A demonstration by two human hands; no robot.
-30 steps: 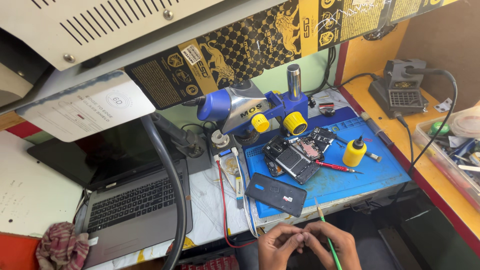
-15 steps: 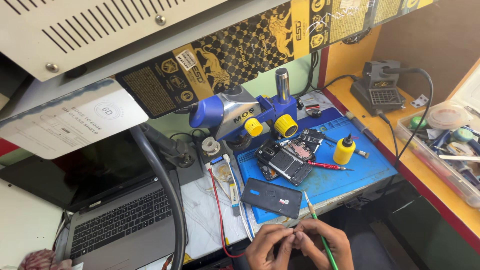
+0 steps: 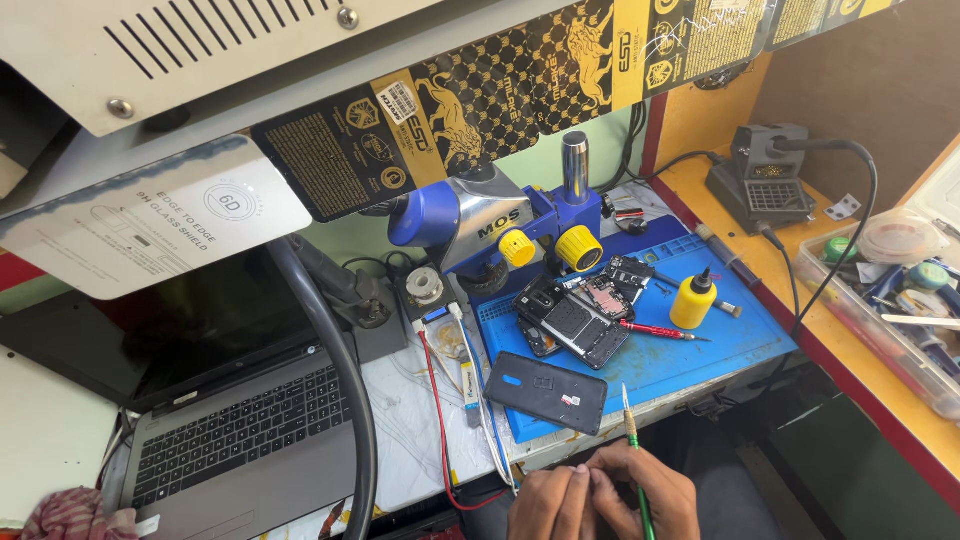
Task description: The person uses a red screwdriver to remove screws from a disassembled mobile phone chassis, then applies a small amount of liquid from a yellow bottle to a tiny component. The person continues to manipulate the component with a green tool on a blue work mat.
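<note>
I take the blue work mat [image 3: 720,350] on the bench [image 3: 420,440] as my landmark. Just off its near edge, at the bottom of the view, my left hand [image 3: 553,503] and right hand [image 3: 652,497] are pressed together, fingertips meeting. The right hand is closed around a thin green tool [image 3: 633,455], whose pale tip pokes up over the mat's near edge. The left hand's fingers are curled and pinched against the right; whether they grip anything small I cannot tell.

On the mat's near left corner lies a dark phone back cover [image 3: 547,392], flat. Toward the middle of the mat sits an opened phone [image 3: 572,325] with its insides showing, and just to the right of it lie a red pen-like tool [image 3: 662,331] and an upright yellow bottle [image 3: 693,300]. At the mat's far edge stands a blue microscope [image 3: 490,225] with yellow knobs. Left of the mat, a red wire [image 3: 437,400] and a white cable [image 3: 478,390] run across the bench, and farther left sits an open laptop [image 3: 240,440]. Right of the mat, well apart, a soldering station [image 3: 765,180] rests on the orange shelf.
</note>
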